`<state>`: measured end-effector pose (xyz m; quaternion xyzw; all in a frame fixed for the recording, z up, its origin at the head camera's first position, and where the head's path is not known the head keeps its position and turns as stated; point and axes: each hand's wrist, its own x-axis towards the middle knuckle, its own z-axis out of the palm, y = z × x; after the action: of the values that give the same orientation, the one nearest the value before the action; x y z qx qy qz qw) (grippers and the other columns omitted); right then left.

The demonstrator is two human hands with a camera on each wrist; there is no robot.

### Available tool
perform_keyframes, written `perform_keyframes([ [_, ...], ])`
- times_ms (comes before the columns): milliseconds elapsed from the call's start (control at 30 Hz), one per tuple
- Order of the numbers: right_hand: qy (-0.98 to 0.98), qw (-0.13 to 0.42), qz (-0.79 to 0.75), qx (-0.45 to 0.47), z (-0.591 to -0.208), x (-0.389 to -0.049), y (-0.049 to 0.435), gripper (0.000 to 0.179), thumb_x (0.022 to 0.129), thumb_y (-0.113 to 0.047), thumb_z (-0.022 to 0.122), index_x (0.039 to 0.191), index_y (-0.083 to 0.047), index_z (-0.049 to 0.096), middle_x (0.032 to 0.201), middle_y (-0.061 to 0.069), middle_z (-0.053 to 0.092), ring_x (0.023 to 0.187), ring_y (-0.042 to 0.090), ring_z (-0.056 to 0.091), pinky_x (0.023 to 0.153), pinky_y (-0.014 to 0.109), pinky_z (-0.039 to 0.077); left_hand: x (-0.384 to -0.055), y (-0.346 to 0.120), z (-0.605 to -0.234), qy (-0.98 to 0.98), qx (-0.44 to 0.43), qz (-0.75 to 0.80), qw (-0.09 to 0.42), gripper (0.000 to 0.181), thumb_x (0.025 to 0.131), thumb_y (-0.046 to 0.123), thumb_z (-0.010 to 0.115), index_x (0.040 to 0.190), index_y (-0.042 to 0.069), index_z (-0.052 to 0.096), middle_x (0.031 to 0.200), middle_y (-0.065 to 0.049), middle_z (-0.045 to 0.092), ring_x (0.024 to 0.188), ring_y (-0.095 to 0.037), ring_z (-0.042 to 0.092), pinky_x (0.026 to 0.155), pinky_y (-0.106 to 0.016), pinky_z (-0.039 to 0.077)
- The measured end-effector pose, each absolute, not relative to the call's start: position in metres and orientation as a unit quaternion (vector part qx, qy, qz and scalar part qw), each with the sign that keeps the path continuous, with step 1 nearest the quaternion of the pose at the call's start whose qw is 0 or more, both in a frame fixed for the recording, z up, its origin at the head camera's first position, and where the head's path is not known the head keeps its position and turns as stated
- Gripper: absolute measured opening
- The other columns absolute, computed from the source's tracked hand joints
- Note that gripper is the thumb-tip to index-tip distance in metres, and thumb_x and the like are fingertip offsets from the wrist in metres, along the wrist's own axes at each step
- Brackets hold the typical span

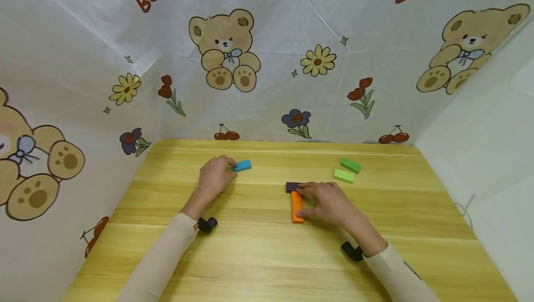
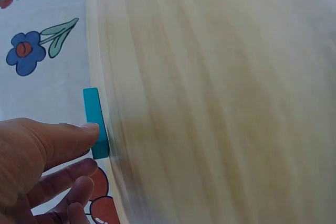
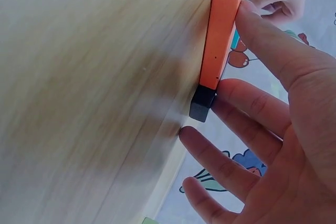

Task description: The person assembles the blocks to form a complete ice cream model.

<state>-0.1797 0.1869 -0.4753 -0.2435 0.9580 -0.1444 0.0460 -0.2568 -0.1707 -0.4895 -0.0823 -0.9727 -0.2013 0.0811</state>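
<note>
Toward the back left of the table, my left hand [image 1: 216,175] pinches the near-left end of a small blue block [image 1: 243,165]. In the left wrist view its thumb lies on the blue block [image 2: 94,116], and the index fingertip is hidden. Right of the middle, an orange block [image 1: 297,208] lies lengthwise, its far end against a dark block [image 1: 292,187] set crosswise. My right hand [image 1: 327,202] touches the orange block's right side with thumb and index finger. Its other fingers are spread, with one near the dark block [image 3: 201,104] in the right wrist view.
A dark green block [image 1: 351,165] and a light green block [image 1: 344,176] lie beyond the right hand. White cloth [image 1: 267,107] printed with bears and flowers rises behind the wooden table [image 1: 250,255]. At the right edge hangs a pale cord [image 1: 465,210].
</note>
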Motion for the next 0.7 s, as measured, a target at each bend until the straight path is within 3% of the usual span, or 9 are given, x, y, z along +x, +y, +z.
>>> perform_keyframes([
  [133,0.958,0.045,-0.145,-0.245,-0.4745,-0.1794,0.1853,0.067,0.088,-0.057,0.085,0.142,-0.019,0.073,0.151,-0.001,0.068,0.14,0.03,0.065,0.114,0.065,0.045,-0.2583,-0.1713,-0.4915,-0.971,-0.084,-0.205,0.089,0.025,0.092,0.021,0.087,0.116,0.015,0.085,0.12,-0.009,0.08,0.091,-0.03,0.074,0.066,-0.043,0.059],
  [400,0.958,0.039,-0.144,-0.246,-0.4751,-0.1789,0.1859,0.066,0.087,-0.057,0.086,0.141,-0.019,0.074,0.15,-0.001,0.069,0.139,0.03,0.065,0.113,0.066,0.045,-0.2622,-0.1727,-0.4913,-0.97,-0.089,-0.214,0.075,0.013,0.095,0.022,0.085,0.106,0.015,0.085,0.095,-0.006,0.082,0.062,-0.018,0.058,0.053,-0.03,0.043],
  [700,0.959,0.039,-0.139,-0.245,-0.4758,-0.1794,0.1876,0.067,0.087,-0.057,0.086,0.141,-0.019,0.074,0.151,-0.001,0.069,0.139,0.03,0.065,0.114,0.066,0.045,-0.2651,-0.1701,-0.4882,-0.972,-0.092,-0.206,0.071,0.013,0.094,0.022,0.086,0.106,0.015,0.085,0.099,-0.007,0.082,0.062,-0.019,0.057,0.054,-0.031,0.043],
])
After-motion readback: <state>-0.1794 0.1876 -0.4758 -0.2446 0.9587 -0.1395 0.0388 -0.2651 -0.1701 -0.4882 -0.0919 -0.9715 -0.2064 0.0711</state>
